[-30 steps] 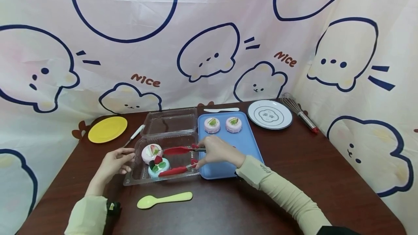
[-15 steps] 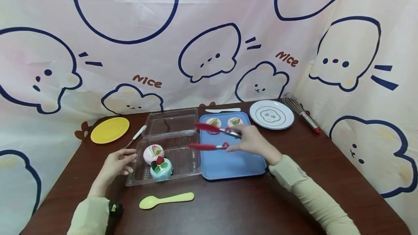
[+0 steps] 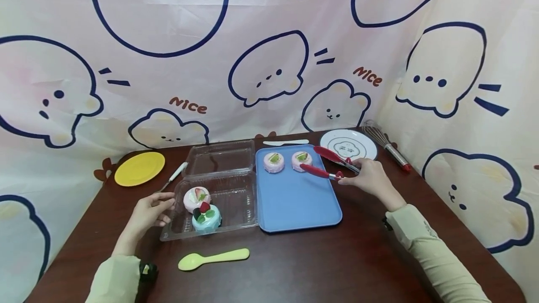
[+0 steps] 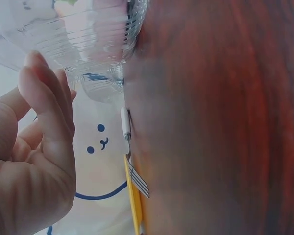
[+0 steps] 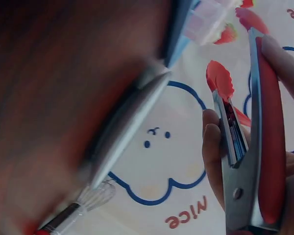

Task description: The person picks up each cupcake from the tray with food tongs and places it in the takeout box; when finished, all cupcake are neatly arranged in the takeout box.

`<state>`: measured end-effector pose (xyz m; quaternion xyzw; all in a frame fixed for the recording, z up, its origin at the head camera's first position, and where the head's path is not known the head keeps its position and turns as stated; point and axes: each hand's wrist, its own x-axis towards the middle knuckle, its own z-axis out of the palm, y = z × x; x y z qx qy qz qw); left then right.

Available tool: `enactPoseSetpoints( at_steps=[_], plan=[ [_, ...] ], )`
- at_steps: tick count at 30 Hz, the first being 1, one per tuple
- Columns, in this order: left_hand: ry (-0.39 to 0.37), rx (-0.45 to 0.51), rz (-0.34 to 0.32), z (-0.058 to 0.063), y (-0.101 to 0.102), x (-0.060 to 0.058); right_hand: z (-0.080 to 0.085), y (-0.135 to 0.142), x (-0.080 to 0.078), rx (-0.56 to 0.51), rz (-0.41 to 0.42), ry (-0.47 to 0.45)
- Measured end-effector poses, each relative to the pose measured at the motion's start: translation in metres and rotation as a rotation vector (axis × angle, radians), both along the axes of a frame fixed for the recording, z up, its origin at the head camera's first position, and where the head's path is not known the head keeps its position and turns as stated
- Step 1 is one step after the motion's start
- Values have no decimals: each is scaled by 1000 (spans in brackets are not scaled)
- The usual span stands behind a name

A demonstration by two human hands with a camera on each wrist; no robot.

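Note:
My right hand (image 3: 370, 176) grips red-tipped tongs (image 3: 320, 172), also seen large in the right wrist view. The tongs' arms are spread, with nothing held between the tips, over the right edge of the blue tray (image 3: 299, 205). Two small pink cakes (image 3: 274, 162) with green-topped decoration sit at the tray's back. My left hand (image 3: 147, 214) rests beside the left edge of a clear plastic container (image 3: 236, 200), fingers loosely bent; contact is hard to tell. Inside that container are a pink cake (image 3: 196, 198) and a light-blue cake (image 3: 207, 221) with berries.
A yellow plate (image 3: 139, 169) and a white-handled fork (image 3: 177, 172) lie at the back left. Behind the tray lies a white knife (image 3: 286, 142). A white plate (image 3: 366, 148) and a whisk (image 3: 387, 146) are at the back right. A yellow-green spoon (image 3: 214, 258) lies in front.
My right hand has carried the tongs up and rightward, away from the light-blue cake in the container to the tray's right side. My left hand has stayed in place.

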<state>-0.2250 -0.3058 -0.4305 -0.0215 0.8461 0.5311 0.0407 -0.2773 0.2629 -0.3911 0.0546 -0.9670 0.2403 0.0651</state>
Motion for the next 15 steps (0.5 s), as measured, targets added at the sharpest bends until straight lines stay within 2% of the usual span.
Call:
enactPoseSetpoints(
  at_steps=[6,12,15],
  plan=[
    [31,46,-43,-11,-8,-6,-10,1,-8,-12,-23,-47],
    [21,49,-6,-22,-14,-13,-15,-4,-16,-23,-15,-82],
    [5,55,5,-19,-11,-10,-17,-7,-19,-24,-8,-99]
  ],
)
